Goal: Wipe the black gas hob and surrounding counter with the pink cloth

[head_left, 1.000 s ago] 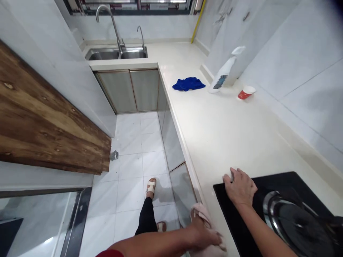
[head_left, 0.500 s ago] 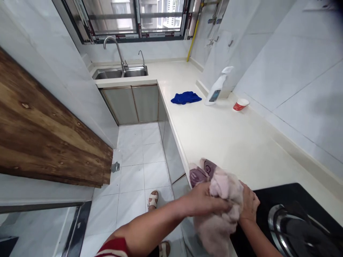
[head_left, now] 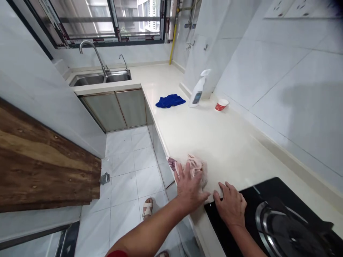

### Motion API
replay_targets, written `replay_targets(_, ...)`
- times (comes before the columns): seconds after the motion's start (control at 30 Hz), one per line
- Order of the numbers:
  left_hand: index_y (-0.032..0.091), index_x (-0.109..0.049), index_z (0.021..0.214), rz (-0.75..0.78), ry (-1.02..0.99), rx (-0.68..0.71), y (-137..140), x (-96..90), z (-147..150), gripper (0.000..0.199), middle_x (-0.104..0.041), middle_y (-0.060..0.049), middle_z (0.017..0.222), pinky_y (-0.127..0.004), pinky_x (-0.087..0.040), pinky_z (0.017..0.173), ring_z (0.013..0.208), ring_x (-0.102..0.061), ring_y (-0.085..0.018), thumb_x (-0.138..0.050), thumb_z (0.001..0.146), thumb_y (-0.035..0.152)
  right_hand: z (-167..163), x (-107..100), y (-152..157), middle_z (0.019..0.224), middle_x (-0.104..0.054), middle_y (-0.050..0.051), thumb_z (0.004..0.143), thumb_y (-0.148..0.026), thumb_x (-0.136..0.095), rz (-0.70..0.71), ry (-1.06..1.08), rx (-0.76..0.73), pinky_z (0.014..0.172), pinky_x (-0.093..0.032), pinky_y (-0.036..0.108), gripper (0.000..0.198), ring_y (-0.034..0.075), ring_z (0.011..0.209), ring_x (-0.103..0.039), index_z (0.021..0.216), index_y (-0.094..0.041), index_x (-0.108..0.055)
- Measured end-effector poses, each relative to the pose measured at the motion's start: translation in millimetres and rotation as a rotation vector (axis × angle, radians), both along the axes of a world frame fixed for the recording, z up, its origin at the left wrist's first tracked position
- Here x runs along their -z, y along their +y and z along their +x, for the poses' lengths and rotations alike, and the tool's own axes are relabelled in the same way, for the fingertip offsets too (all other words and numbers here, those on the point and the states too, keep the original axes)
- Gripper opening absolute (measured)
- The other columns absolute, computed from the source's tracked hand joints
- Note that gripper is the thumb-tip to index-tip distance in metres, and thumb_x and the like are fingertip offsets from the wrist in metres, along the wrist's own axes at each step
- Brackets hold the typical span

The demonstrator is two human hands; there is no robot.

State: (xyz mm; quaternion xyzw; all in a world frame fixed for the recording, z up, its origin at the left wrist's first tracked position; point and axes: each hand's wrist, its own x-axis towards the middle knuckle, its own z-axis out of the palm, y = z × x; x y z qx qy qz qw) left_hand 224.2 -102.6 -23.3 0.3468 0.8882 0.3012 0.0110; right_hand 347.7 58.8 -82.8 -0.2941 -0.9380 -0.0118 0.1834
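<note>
Head view: left hand (head_left: 189, 185) placed palm down on the pink cloth (head_left: 197, 166), fingers spread apart and lying over it, thumb extended to the side over the counter. The fingers are not visibly clamped; whether the fingertips hook any fabric cannot be told. Right hand (head_left: 230, 204) positioned at the near corner of the black cooktop (head_left: 268, 187) — fingers slightly curled, thumb apart, nothing visible in its grasp. The two hands are near each other but not touching.

Cloth location: on the white counter (head_left: 227, 150), at the front edge, just beyond the cooktop corner. It is bunched rather than laid flat; a purple patterned part lies at the edge.

Progress, as judged: the work with the cloth appears under way. Done: cloth set down on the counter, left hand applied to it. Not done: cloth released or put aside. Coverage of the surface cannot be determined — no mark separates treated from untreated areas.

Other items: blue cloth (head_left: 170, 101) lying crumpled near the far end of this run, spray bottle (head_left: 197, 89) upright just beside it, red-and-white cup (head_left: 221, 105) near the bottle. Neither hand touches these three.
</note>
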Motion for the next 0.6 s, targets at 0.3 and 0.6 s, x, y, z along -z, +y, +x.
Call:
replay_targets(0.3, 0.038, -0.051, 0.141, -0.243, 0.040, -0.053, 38, -13.5, -140, 0.061, -0.045, -0.010, 0.149, -0.058, -0.032, 0.109, 0.129, -0.046, -0.032, -0.068, 0.083, 0.041, -2, -1, -3, 0.133, -0.060, 0.016, 0.096, -0.043, -0.037, 0.027, 0.041, -0.014, 0.109, -0.032, 0.052, 0.047, 0.032, 0.123, -0.052, 0.124, -0.015, -0.062)
replay_targets(0.6, 0.028, -0.059, 0.132, -0.269, 0.063, -0.022, 40, -22.1, -153, 0.047, -0.043, -0.012, 0.149, -0.057, -0.032, 0.101, 0.124, -0.043, -0.036, -0.058, 0.086, 0.037, -3, -5, -5, 0.137, -0.057, 0.016, 0.096, -0.040, -0.040, -0.003, 0.016, 0.006, 0.112, -0.028, 0.053, 0.043, 0.032, 0.130, -0.047, 0.126, -0.016, -0.061)
